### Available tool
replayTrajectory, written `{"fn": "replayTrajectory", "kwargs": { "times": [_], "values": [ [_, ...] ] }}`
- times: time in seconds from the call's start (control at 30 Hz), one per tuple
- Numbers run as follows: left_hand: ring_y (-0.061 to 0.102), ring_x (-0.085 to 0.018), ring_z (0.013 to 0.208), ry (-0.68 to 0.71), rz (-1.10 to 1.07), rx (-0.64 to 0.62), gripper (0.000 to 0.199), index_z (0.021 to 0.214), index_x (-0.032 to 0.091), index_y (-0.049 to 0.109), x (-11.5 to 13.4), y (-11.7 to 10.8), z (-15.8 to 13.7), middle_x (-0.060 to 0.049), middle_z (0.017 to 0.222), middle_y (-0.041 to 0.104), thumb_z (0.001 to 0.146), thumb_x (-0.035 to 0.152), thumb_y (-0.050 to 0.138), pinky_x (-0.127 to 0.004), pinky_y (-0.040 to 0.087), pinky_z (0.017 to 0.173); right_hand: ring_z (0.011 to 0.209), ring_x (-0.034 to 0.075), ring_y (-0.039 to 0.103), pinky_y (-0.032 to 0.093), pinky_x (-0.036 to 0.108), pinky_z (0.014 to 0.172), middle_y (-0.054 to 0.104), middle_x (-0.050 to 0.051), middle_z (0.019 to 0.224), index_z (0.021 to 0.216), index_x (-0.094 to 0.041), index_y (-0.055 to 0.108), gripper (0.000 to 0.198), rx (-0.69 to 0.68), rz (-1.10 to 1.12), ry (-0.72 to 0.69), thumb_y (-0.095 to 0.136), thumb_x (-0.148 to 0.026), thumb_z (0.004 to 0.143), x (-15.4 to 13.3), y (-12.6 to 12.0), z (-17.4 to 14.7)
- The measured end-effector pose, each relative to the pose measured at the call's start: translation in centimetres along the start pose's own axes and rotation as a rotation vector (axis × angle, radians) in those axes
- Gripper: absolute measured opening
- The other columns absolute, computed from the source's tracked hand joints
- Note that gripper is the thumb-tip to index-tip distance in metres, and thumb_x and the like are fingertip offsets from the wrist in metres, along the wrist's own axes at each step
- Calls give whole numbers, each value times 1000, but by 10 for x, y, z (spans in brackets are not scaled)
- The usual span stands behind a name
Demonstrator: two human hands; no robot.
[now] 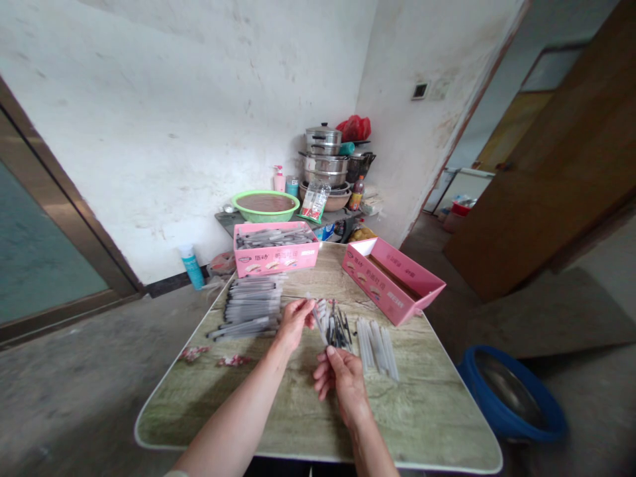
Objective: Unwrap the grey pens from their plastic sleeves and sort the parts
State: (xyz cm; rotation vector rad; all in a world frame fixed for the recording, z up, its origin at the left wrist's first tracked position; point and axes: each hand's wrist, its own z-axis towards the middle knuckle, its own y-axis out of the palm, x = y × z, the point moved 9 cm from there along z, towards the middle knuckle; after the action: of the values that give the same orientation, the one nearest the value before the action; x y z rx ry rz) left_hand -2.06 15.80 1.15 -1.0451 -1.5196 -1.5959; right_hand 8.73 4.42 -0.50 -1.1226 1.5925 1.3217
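Observation:
Between my hands is a slim translucent pen (319, 323), tilted over the table. My left hand (297, 320) pinches its far end, and the thumb and fingers of my right hand (342, 376) are closed at its near end. Just beyond my right hand lies a loose heap of small dark pen parts (340, 329), with some white pieces beside it. To the right, several clear pen barrels (376, 346) lie side by side. A stack of grey pens with dark ends (253, 306) is left of my left hand.
At the table's (258, 404) far edge stands a pink box (276, 257) filled with pens. Another pink box (392, 281) sits at the right, its visible inside bare. Behind are a green basin (265, 215) and stacked pots (325, 165). A blue tub (511, 424) is on the right.

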Motion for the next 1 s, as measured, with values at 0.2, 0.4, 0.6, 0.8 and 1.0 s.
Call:
{"fn": "replayTrajectory", "kwargs": {
  "times": [0.2, 0.4, 0.6, 0.8, 1.0],
  "values": [
    [45, -4, 40, -9, -4, -16, 38, 73, 10, 64, 0, 4, -2, -1, 58, 60, 67, 47, 73, -16, 33, 36, 33, 9, 52, 37, 16, 26, 61, 0, 49, 62, -17, 49, 41, 103, -25, -52, 74, -48, 68, -9, -10, -3],
    [46, -5, 41, 0, -6, -26, 37, 74, 10, 64, -1, 3, -1, -1, 60, 61, 69, 46, 72, -16, 35, 37, 33, 11, 53, 40, 18, 26, 63, 2, 50, 76, -12, 58, 46, 19, 61, 42, 63, -58, 75, -1, -2, -2],
    [46, -5, 41, -7, -8, -31, 37, 74, 10, 64, -1, 5, -1, 0, 58, 59, 69, 46, 72, -16, 35, 37, 33, 9, 52, 40, 16, 27, 63, 0, 51, 66, -15, 51, 39, 78, 67, -15, 74, -47, 69, -4, -10, -2],
    [46, -5, 42, 0, -10, -26, 37, 73, 10, 64, 1, 4, -2, -1, 58, 60, 68, 46, 72, -16, 35, 38, 33, 11, 53, 41, 18, 27, 63, 2, 51, 76, -12, 58, 43, -3, 121, 66, 67, -54, 74, 4, -3, -2],
    [46, -5, 42, 10, -11, -25, 37, 74, 10, 64, -1, 3, -1, -1, 59, 60, 69, 46, 72, -16, 35, 37, 34, 10, 53, 38, 16, 26, 64, 2, 53, 70, -14, 55, 41, 49, 95, 53, 74, -50, 69, 4, -10, -1]
  ]
}}
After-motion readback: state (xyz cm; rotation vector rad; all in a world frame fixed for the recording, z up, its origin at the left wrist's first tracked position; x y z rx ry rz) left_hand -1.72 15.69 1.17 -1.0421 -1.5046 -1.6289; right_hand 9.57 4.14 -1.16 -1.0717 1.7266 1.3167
